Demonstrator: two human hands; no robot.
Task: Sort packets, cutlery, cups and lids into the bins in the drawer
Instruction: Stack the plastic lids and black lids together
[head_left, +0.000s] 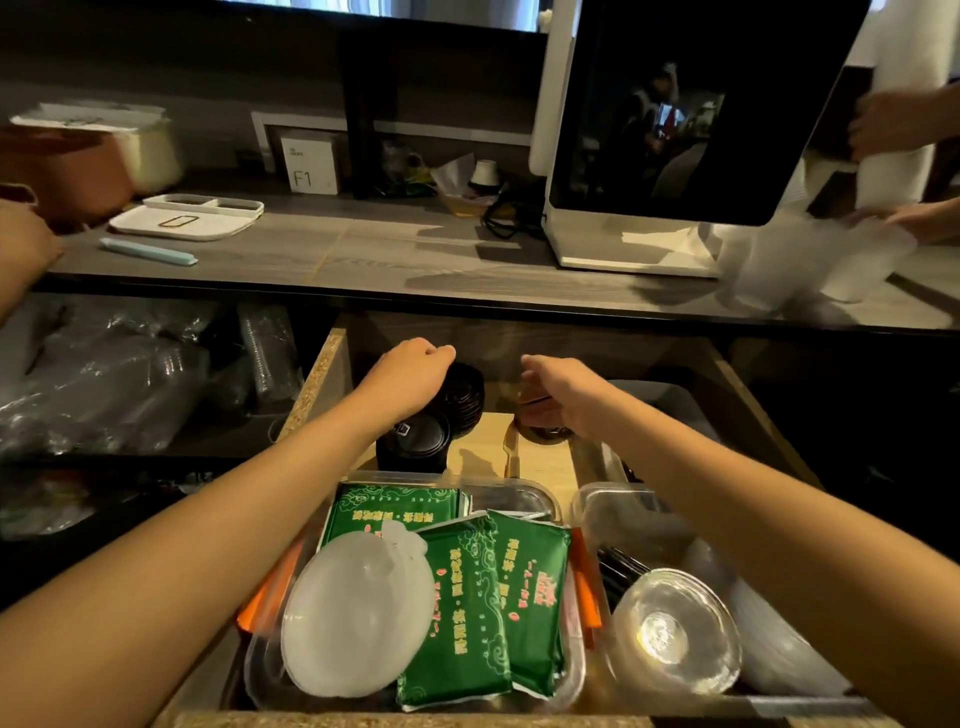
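Both my hands reach into the back of the open drawer (322, 374). My left hand (415, 371) curls its fingers over a stack of black lids (462, 402) that leans above a black cup lid (421, 434). My right hand (558, 397) grips a dark brown round item (540, 431) from above. Nearer to me, a clear bin (519, 491) holds green packets (467, 613), a frosted white lid (353, 613) and orange-handled pieces. The clear bin on the right (597, 501) holds black cutlery (621, 569) and stacked clear cups (675, 631).
Above the drawer runs a grey counter (363, 249) with a white tray (182, 221), a pale blue stick (148, 252) and a white screen terminal (675, 130). Another person's hands (904, 171) handle white cups at the right. Plastic-wrapped stock (114, 374) fills the left shelf.
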